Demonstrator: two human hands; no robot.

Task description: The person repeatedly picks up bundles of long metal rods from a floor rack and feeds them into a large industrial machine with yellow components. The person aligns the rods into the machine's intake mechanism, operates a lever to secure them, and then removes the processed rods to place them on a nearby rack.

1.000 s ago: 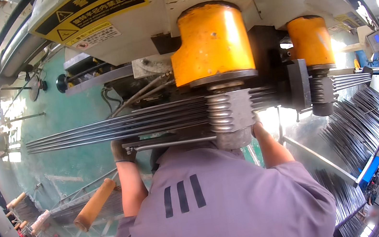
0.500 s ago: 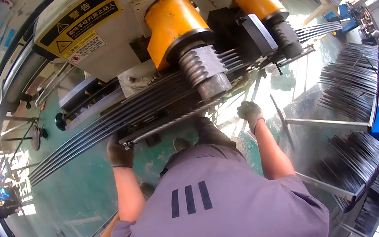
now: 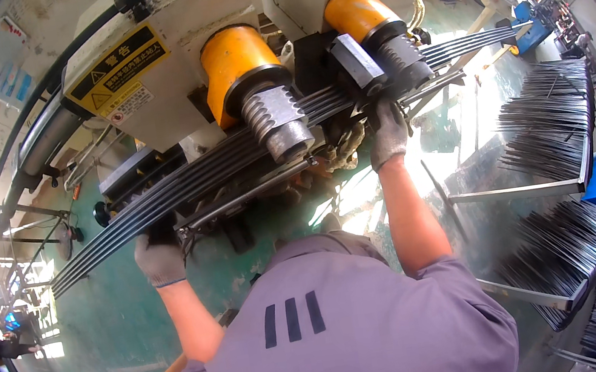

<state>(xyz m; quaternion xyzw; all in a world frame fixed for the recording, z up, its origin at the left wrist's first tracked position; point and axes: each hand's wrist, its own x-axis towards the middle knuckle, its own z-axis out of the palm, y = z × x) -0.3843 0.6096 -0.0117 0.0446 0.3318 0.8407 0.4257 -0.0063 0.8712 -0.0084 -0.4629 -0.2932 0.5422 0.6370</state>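
My left hand (image 3: 159, 257) and right hand (image 3: 387, 131) wear grey knitted cloth gloves, matt and grimy. The long dark metal rods (image 3: 183, 183) under them look smooth with a dull sheen. The ribbed steel roller (image 3: 277, 116) shines; its orange-yellow painted cylinder housing (image 3: 235, 61) is glossy but scuffed.
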